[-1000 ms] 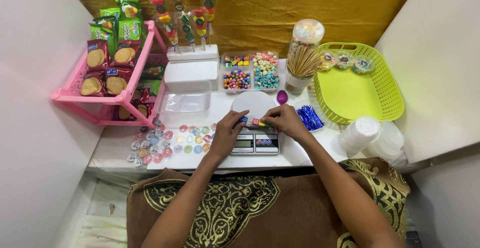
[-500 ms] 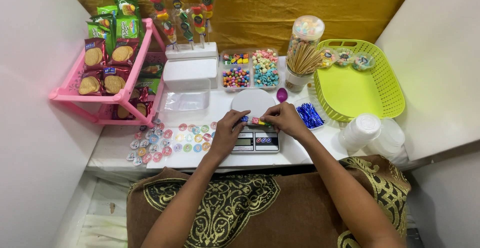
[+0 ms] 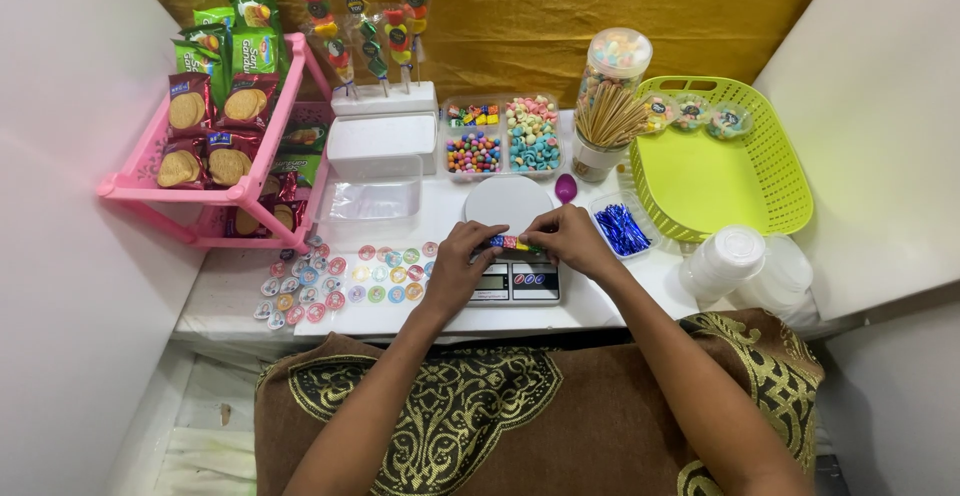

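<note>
Nothing has shifted since the earlier frame that I can see: both hands stay over the small kitchen scale (image 3: 512, 268). My left hand (image 3: 458, 268) and right hand (image 3: 572, 240) pinch the ends of a short skewer of coloured candies (image 3: 507, 244), fingertips closed on it, so it lies between them just above the scale's display. Its round plate (image 3: 505, 202) looks smooth and white; glossy round stickers (image 3: 340, 281) lie flat to the left.

One head-worn camera looks steeply down from above the person's lap onto a white table (image 3: 620, 301), facing the gold backdrop (image 3: 600, 6) beyond. It sits near enough that both forearms fill the lower frame. No second view exists.
</note>
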